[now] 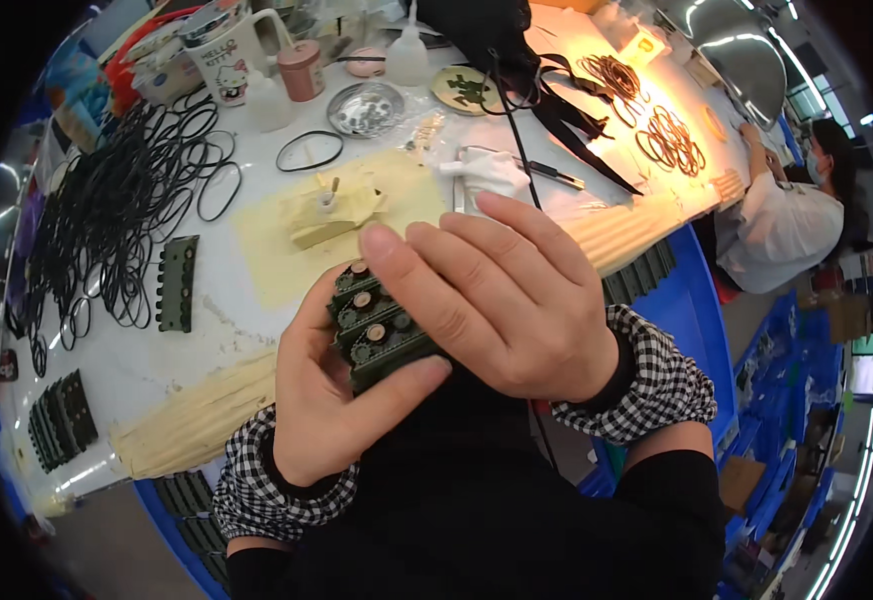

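Note:
My left hand (322, 400) is wrapped round a stack of dark green toothed plastic pieces (382, 335) with round copper-coloured studs, which look like toy tank track sides. Its thumb lies along the stack's near side. Over the stack's right part lies my right hand (517, 300), its slightly bent fingers close together and its thumb at the far end; the palm hides that side. A similar green piece (177, 284) lies alone on the table to the left. Several more form a green group (63, 420) near the left front edge.
Black rubber bands (122, 200) lie heaped at left. Beyond my hands, a yellow sheet (267, 255) bears a yellow block (332, 218). A metal dish (365, 108), pink jar (302, 72) and lamp-lit bands (669, 140) stand farther back. Blue trays (702, 285) edge the table; a person (782, 215) sits right.

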Demonstrator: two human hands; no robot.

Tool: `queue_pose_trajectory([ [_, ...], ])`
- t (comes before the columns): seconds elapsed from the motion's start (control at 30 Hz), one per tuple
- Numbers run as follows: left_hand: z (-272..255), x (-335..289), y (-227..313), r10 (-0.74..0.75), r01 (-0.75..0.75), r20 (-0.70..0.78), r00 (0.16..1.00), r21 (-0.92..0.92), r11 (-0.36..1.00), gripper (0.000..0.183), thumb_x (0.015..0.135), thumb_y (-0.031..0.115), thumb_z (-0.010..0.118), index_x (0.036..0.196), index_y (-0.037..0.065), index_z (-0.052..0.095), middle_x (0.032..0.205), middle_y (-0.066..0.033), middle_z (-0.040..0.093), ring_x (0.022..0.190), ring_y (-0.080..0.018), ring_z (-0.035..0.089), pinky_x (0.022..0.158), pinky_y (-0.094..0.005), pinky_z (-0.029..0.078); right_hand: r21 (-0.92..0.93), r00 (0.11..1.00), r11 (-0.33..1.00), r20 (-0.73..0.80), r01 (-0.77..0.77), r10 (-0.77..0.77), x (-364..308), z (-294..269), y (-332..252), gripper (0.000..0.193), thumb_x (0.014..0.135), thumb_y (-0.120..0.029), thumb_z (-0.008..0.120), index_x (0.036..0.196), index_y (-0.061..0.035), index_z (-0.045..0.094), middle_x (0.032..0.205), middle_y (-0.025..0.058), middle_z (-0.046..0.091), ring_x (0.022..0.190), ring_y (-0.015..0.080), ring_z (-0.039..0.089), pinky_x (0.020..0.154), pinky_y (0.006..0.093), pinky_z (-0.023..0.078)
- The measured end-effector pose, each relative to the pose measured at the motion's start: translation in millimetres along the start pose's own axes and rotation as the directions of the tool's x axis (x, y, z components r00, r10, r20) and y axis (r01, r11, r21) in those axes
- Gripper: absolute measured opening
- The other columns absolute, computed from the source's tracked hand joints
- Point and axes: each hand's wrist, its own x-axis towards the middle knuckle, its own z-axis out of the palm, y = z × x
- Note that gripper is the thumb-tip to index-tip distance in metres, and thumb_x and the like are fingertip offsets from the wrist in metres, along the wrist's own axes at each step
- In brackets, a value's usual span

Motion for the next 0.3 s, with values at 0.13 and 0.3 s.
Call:
queue_pose_trajectory([
  [0.13, 1.6, 2.6, -9.1, 0.058, -0.112, 0.326, 0.944, 0.148, 0.983, 0.115, 0.067, 0.01, 0.087, 0.154, 0.0, 0.012, 0.155, -0.0202, 0.026, 0.148, -0.027, 0.021, 0.119, -0.0419, 0.013, 0.071, 0.931, 0.931, 0.105, -0.358, 0.35, -30.6, -48.1, 30.5, 0.067, 0.076, -0.008, 0.072, 0.139, -0.0023, 0.049, 0.098, 0.0079, 0.067, 0.084, 0.0208, 0.066, 0.082, 0.0356, 0.055],
  [0.3, -14.5, -5.1, -17.6, -0.057, 0.038, 0.234, 0.971, 0.087, 0.995, 0.111, 0.075, 0.017, 0.081, 0.156, 0.003, 0.006, 0.16, -0.0158, 0.02, 0.149, -0.0314, 0.018, 0.12, -0.0465, 0.009, 0.1, 0.551, 0.542, 0.103, -0.834, 0.828, -124.2, -107.4, 85.2, 0.084, 0.078, -0.002, 0.078, 0.149, -0.0008, 0.032, 0.117, 0.0147, 0.067, 0.108, 0.0223, 0.066, 0.089, 0.031, 0.055],
])
